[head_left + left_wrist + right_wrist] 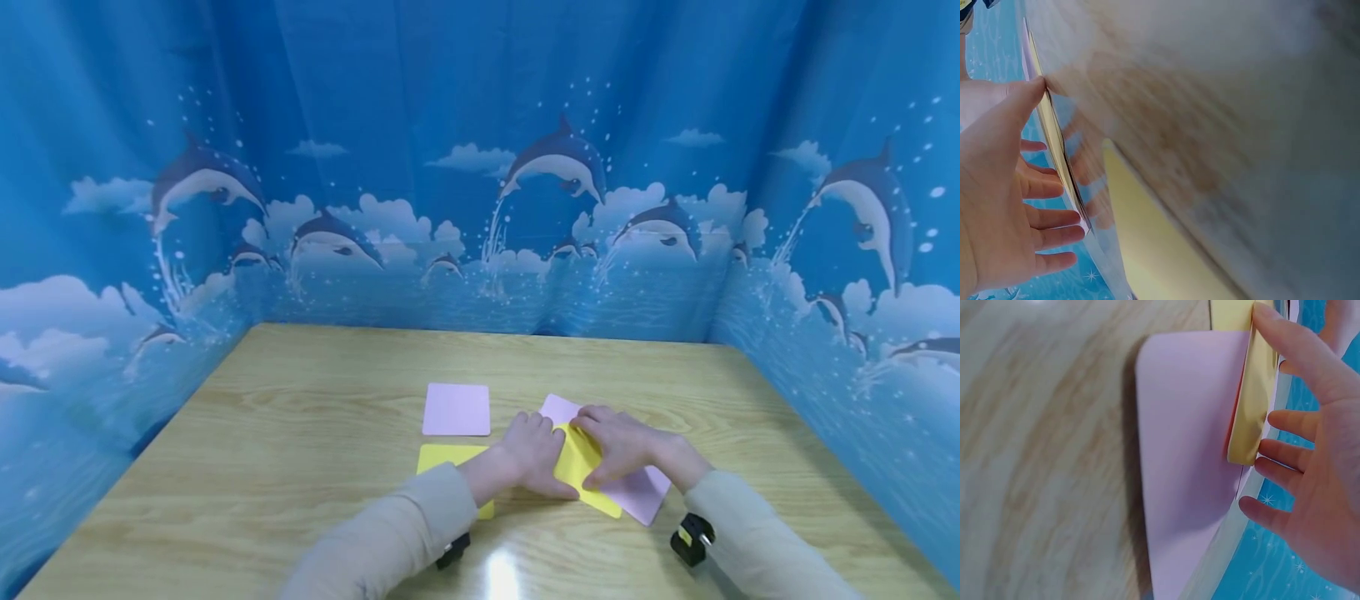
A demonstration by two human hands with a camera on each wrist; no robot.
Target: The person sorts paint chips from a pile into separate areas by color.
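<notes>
A yellow sheet [579, 462] lies across a larger pink sheet [643, 497] on the table, both turned at an angle. My left hand [531, 457] touches the yellow sheet's left side, thumb toward me and fingers spread away. From the other side, my right hand [624, 442] rests its thumb and fingertips on it. Seen from the right wrist, the yellow sheet [1252, 403] stands slightly raised over the pink sheet [1191, 437], with a thin red-orange strip along its edge. The fingers of both hands look fairly straight. Neither palm presses down flat.
Another pink square [456, 409] lies to the left, farther back. Nearer me is a second yellow sheet [450, 455], partly covered by my left forearm. The wood-grain table [315, 400] meets a blue dolphin-print curtain [420, 287] at the back and sides.
</notes>
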